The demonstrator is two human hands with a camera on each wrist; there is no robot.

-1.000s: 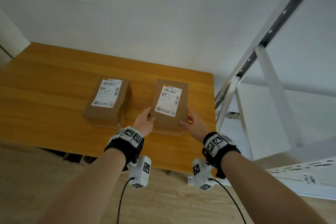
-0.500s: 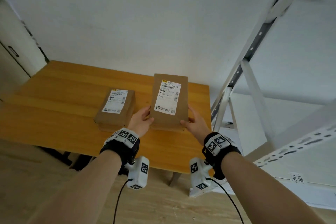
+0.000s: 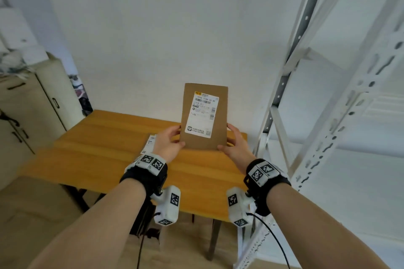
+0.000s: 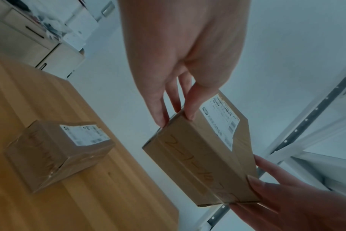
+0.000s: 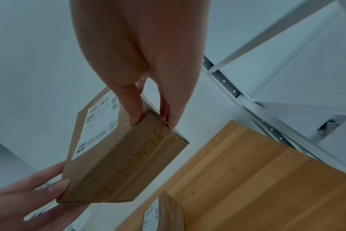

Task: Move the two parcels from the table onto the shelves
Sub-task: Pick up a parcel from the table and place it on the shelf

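A flat brown cardboard parcel (image 3: 204, 119) (image 4: 203, 156) (image 5: 117, 157) with a white shipping label hangs in the air above the table, tilted up with its label toward me. My left hand (image 3: 169, 143) (image 4: 176, 115) pinches its lower left corner, thumb on the label face and fingers behind. My right hand (image 3: 235, 143) (image 5: 152, 120) pinches the lower right corner the same way. The second parcel (image 4: 57, 153) (image 5: 164, 214), wrapped in clear tape, lies on the wooden table (image 3: 98, 155); in the head view only its label's edge (image 3: 149, 143) shows behind my left hand.
White metal shelving (image 3: 341, 102) with perforated uprights stands right beside the table's right end; its boards (image 3: 354, 172) sit at about table height and above. A beige cabinet (image 3: 32, 111) with clutter on top stands at the left. A white wall is behind.
Both hands have lifted the parcel off the table and raised it, tilting its label toward me. The view has swung upward; the other parcel stays on the table.
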